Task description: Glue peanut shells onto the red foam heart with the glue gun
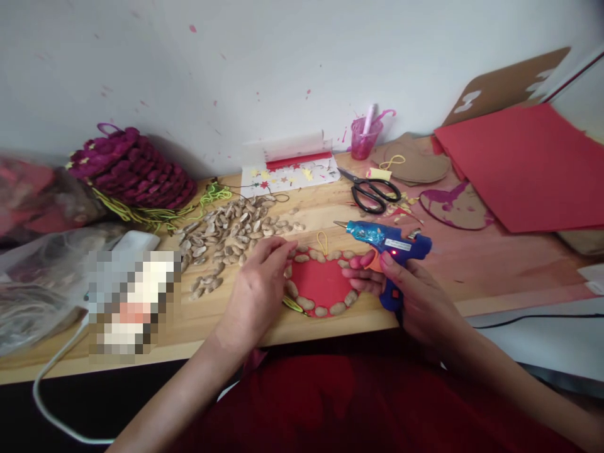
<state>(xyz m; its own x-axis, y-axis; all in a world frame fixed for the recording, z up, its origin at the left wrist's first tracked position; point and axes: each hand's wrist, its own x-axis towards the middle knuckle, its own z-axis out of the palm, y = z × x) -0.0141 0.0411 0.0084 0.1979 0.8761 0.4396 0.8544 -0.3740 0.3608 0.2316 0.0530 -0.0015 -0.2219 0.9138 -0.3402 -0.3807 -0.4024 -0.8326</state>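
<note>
A red heart-shaped card (321,282) lies near the front edge of the wooden table (198,321), ringed with peanut shells and with a yellow loop at its top. My left hand (258,286) rests on the heart's left rim, fingertips pressed together on a shell there. My right hand (409,294) grips a blue glue gun (387,242) beside the heart's right edge. Its nozzle points left, above the top of the heart. A pile of loose peanut shells (226,236) lies behind my left hand.
Black scissors (372,190), a pink cup (364,137) and a star-sticker sheet (290,171) lie at the back. Red paper sheets (523,167) and cardboard cutouts (415,162) fill the right. A purple woven piece (134,168) and plastic bags (42,264) sit on the left, with a white cable (51,371).
</note>
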